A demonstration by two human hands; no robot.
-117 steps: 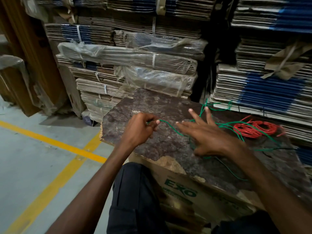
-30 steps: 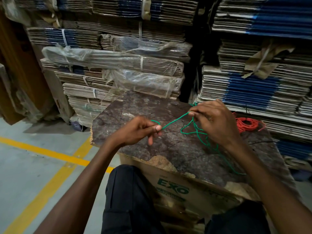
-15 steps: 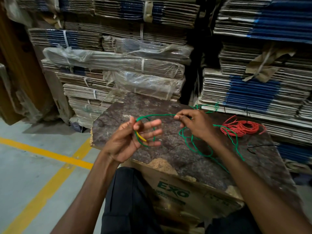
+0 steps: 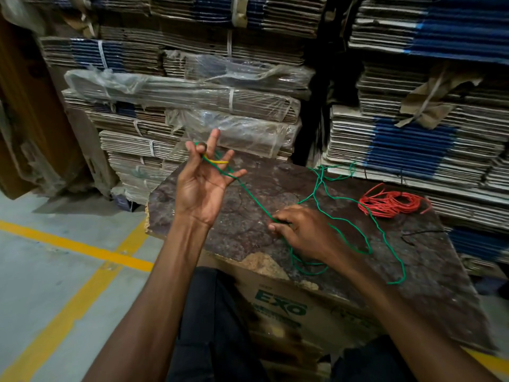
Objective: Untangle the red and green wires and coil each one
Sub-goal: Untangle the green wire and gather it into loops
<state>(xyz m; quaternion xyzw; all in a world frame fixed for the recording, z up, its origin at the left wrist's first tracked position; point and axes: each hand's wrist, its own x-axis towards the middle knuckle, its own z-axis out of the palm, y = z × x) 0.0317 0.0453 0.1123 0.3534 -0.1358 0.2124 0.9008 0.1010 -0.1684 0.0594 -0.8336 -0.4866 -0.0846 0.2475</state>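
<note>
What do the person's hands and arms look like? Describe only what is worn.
Both the left hand and right hand are bare: no gloves, rings or watch visible. Both forearms are bare as far as the frame shows, with no sleeves in view. Dark trousers cover the lap below.
</note>
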